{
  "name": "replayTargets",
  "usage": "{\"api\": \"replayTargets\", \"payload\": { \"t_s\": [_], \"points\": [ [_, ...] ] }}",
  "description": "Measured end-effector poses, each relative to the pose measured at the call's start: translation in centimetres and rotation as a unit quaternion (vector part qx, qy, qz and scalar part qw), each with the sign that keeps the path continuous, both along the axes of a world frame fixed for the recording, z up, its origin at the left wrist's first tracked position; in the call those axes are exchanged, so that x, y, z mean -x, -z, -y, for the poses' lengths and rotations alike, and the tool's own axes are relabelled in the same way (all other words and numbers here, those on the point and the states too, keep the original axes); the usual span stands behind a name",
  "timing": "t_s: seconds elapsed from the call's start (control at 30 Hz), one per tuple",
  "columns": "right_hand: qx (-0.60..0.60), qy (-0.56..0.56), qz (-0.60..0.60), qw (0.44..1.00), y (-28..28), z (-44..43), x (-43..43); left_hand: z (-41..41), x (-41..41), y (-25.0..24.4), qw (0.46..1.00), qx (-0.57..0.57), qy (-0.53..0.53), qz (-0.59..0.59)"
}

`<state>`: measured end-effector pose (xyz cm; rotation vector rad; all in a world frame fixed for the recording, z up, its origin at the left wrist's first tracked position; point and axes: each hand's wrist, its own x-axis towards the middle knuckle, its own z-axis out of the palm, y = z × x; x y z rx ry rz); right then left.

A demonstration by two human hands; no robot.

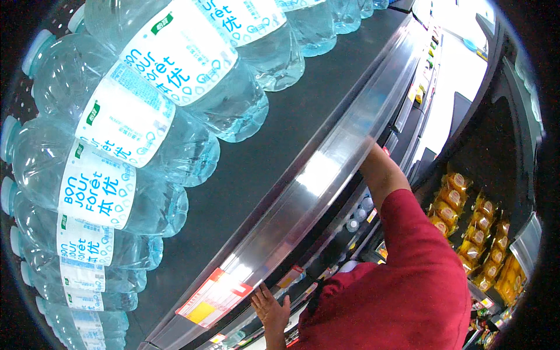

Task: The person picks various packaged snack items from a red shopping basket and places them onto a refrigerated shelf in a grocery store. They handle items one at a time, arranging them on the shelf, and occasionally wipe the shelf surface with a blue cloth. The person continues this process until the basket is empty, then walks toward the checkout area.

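Large clear plastic water bottles [96,183] with pale blue caps and white printed labels stand in a row on a dark shelf [271,127]. A shiny clear rail [315,175] runs along the shelf's front edge. My left hand [272,308] is at the rail's lower edge, beside a red-and-white price tag [214,297]. Its fingers and thumb are apart, with nothing held. My right forearm [385,170], below a red sleeve [420,227], reaches to the rail farther along. The right hand itself is hidden behind the rail, so its fingers and anything in them cannot be seen.
Below the rail are lower shelves with small bottles [359,214] and price tags. Yellow-orange packaged goods [477,236] sit in rows on a dark display to the right. A bright white floor [463,74] shows at the upper right.
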<state>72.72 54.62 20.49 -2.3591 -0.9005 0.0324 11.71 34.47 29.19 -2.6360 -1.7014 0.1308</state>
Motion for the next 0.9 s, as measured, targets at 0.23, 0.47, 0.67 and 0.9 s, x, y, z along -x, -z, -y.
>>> {"api": "replayTargets", "payload": {
  "t_s": [0.23, 0.47, 0.67, 0.9],
  "points": [
    [-0.118, -0.069, -0.099, 0.986, -4.9, -2.0, 0.8, -0.8, 0.4, 0.2, 1.000, 0.006, 0.017, 0.022],
    [-0.220, -0.170, -0.269, 0.922, -9.4, -3.3, 4.2, -0.7, -0.3, -0.5, 1.000, 0.006, 0.017, 0.024],
    [-0.215, -0.296, -0.480, 0.797, -8.6, -2.4, 11.7, -0.4, -0.1, -0.6, 0.999, -0.006, 0.019, 0.040],
    [-0.249, -0.257, -0.623, 0.695, -6.9, -3.6, 18.8, -0.7, 0.0, -0.1, 0.999, -0.007, 0.022, 0.040]
  ]
}}
